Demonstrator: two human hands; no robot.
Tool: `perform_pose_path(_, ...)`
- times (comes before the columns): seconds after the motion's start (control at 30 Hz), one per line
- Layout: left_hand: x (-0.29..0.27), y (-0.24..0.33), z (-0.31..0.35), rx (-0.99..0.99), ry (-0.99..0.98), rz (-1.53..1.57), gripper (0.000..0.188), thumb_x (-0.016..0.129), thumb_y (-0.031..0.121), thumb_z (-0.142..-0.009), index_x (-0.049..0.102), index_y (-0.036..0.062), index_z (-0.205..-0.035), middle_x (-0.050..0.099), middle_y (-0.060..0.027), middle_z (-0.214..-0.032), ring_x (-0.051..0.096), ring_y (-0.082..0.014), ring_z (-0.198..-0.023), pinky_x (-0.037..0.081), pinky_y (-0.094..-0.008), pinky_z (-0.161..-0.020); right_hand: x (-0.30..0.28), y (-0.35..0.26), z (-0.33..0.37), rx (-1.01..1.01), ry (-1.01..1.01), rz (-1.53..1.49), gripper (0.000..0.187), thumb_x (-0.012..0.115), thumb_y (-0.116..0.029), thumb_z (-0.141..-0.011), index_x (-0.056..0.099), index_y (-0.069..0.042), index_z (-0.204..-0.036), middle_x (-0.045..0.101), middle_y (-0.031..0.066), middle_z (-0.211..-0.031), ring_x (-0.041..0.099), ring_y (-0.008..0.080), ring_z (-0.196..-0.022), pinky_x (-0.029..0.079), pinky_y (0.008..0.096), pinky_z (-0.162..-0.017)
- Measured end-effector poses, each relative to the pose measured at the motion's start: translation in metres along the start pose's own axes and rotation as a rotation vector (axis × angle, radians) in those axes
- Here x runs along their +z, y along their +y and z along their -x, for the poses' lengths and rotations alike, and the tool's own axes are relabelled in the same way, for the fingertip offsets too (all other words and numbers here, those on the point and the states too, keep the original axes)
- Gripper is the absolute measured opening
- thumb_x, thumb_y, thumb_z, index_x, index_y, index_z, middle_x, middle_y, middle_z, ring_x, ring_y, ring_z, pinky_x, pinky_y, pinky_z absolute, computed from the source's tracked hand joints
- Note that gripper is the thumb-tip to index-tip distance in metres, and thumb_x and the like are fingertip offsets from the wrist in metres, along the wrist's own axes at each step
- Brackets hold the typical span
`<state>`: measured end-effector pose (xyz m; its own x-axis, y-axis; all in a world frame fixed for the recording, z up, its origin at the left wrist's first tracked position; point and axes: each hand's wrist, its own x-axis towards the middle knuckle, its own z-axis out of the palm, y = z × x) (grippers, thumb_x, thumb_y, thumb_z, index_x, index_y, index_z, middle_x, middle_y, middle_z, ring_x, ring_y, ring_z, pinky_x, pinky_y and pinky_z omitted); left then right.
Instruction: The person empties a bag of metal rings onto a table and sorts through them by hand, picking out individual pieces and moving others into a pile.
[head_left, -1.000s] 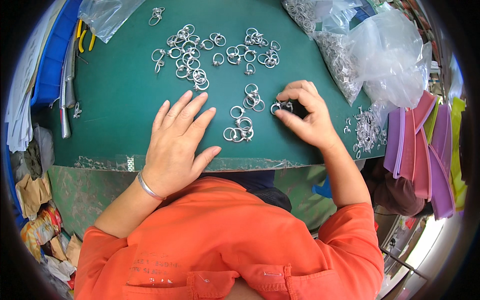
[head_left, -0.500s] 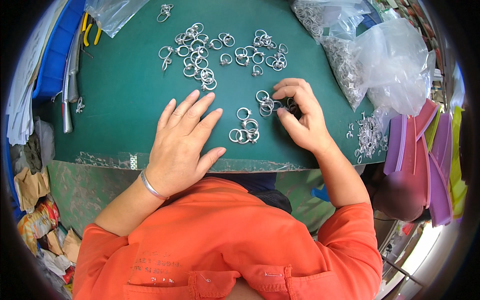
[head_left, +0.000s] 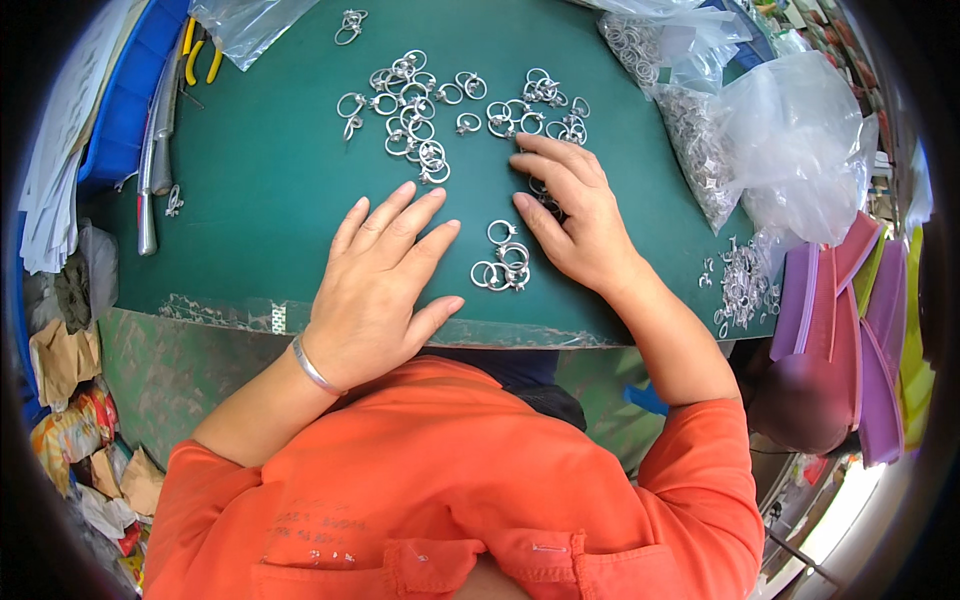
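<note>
My left hand (head_left: pixel 385 275) lies flat with its fingers spread on the green tabletop (head_left: pixel 260 200), holding nothing. Just beyond its fingertips is a large loose group of silver-coloured rings (head_left: pixel 408 120). My right hand (head_left: pixel 580 215) arches palm-down, thumb apart from the curved fingers, over a few rings (head_left: pixel 545 190) that it partly hides. Its fingertips reach toward another cluster of rings (head_left: pixel 545 92) farther off. Between my hands, nearer to me, sits a small ring cluster (head_left: pixel 508 265) that neither hand touches.
Clear plastic bags (head_left: pixel 695 150) of metal pieces stand at the right, with a loose pile of small parts (head_left: pixel 742 280) nearer me. Purple and pink bins (head_left: pixel 840 310) are beyond the right edge. Yellow-handled pliers (head_left: pixel 205 55), a metal rod (head_left: pixel 147 215) and a blue tray (head_left: pixel 125 110) are at left.
My right hand has shifted left and slightly away from me, now covering the rings that showed beside its fingertips. My left hand stays flat; the whole view has shifted a little.
</note>
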<state>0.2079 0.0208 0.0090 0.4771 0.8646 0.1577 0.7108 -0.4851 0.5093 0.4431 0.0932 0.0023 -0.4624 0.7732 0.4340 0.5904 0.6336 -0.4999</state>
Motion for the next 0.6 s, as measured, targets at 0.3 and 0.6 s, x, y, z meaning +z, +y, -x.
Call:
perform_pose_path(0.3, 0.0, -0.001, 0.001, 0.004, 0.009, 0.001, 0.059, 0.073, 0.028, -0.077, 0.055, 0.0068, -0.129, 0.044, -0.0145, -0.143, 0.037, -0.0356, -0.136, 0.026, -0.0521, -0.111, -0.019, -0.002, 0.015, -0.052, -0.229, -0.238, 0.024, 0.064, 0.003, -0.078, 0.067, -0.006, -0.1, 0.065, 0.0083, -0.103, 0.059, 0.026, -0.091, 0.045, 0.0339, -0.08)
perform_pose_path(0.6, 0.0, 0.0, 0.0, 0.005, 0.005, 0.0, 0.059, 0.073, 0.028, -0.077, 0.055, 0.0076, -0.129, 0.044, -0.0147, -0.143, 0.037, -0.0357, -0.136, 0.026, -0.0516, -0.111, -0.012, 0.008, 0.024, -0.057, -0.248, -0.219, 0.023, 0.072, -0.006, -0.077, 0.069, -0.006, -0.1, 0.067, 0.0081, -0.111, 0.061, 0.0267, -0.101, 0.046, 0.0378, -0.088)
